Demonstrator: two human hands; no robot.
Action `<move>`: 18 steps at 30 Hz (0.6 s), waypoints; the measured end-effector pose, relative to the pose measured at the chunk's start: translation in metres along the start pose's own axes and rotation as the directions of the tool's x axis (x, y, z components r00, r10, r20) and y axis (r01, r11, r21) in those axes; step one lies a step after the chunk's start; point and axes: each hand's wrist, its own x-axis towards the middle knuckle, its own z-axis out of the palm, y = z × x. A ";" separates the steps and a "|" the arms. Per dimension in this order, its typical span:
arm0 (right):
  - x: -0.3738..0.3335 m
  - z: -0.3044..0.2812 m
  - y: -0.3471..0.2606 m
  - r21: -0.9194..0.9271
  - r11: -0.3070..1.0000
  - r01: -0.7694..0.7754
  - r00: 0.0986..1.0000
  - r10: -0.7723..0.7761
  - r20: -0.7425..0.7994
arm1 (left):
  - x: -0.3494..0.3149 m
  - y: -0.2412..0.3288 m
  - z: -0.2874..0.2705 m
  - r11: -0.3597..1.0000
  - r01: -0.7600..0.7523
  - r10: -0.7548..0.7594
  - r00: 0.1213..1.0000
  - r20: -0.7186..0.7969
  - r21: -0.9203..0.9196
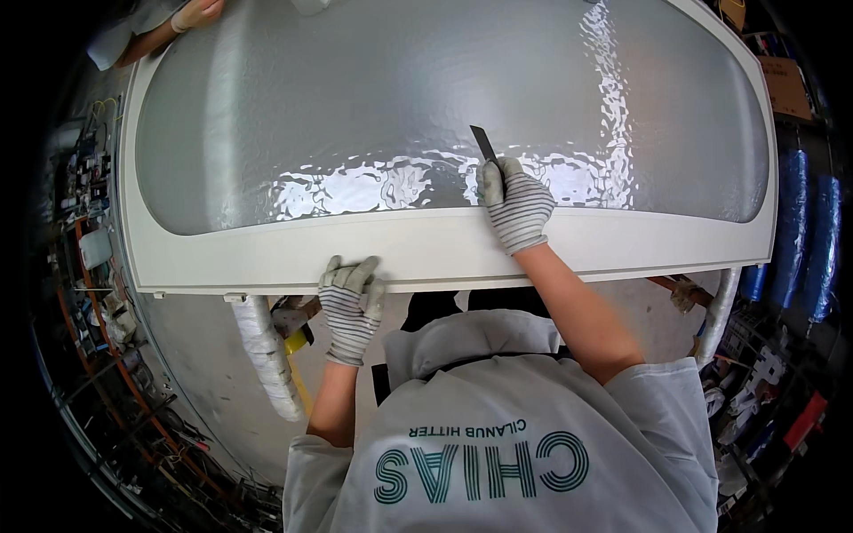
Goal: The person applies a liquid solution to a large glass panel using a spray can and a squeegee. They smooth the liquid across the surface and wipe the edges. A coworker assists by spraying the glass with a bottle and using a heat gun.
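A white-framed panel (258, 258), likely a door, lies flat before me with a large pane of rippled, translucent glass (355, 98) set in it. My right hand (518, 206), in a striped glove with a grey palm, grips a dark utility knife (482, 143). Its flat blade with a slanted tip points up and left over the glass; the handle is hidden in my fist. My left hand (351, 306), gloved alike, rests on the panel's near edge, left of centre. Its fingers lie outstretched on the white frame, and nothing is in them.
Wrapped supports (267, 355) hold the panel at left and right. Another person's gloved hand (197, 14) is at the far left corner. Cluttered shelving (115, 329) runs along the left. Blue-wrapped rolls (791, 231) and a cardboard box (785, 89) stand at right.
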 end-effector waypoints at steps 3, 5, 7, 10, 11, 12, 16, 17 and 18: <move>0.000 -0.029 -0.014 0.476 0.876 -0.079 0.997 0.063 0.050 | 0.028 0.109 0.026 0.954 -0.177 0.225 0.956 0.188 -0.241; 0.001 -0.085 -0.046 0.711 0.686 -0.156 0.984 0.174 0.047 | 0.039 0.155 0.048 0.888 -0.192 0.364 0.848 0.385 -0.417; 0.009 -0.131 -0.042 0.741 0.659 -0.131 0.978 0.206 -0.011 | 0.043 0.180 0.079 0.782 -0.275 0.534 0.757 0.376 -0.559; 0.021 -0.192 -0.012 0.731 0.679 -0.066 0.985 0.160 -0.060 | 0.042 0.207 0.109 0.622 0.082 0.610 0.572 0.548 -0.779; 0.027 -0.207 0.005 0.717 0.695 -0.050 0.987 0.144 -0.071 | 0.046 0.213 0.105 0.611 0.045 0.605 0.618 0.503 -0.790; 0.034 -0.217 0.058 0.723 0.686 -0.079 0.984 0.169 -0.052 | 0.046 0.219 0.095 0.705 -0.055 0.502 0.743 0.442 -0.707; 0.033 -0.231 0.070 0.710 0.694 -0.123 0.990 0.135 0.040 | 0.053 0.207 0.069 0.878 -0.059 0.226 0.926 0.302 -0.476; 0.029 -0.230 0.066 0.702 0.681 -0.208 0.977 0.175 0.120 | 0.052 0.193 0.068 0.911 -0.101 0.214 0.945 0.248 -0.400; 0.023 -0.224 0.064 0.698 0.691 -0.191 0.982 0.131 0.138 | 0.050 0.180 0.064 0.952 -0.086 0.159 0.959 0.233 -0.295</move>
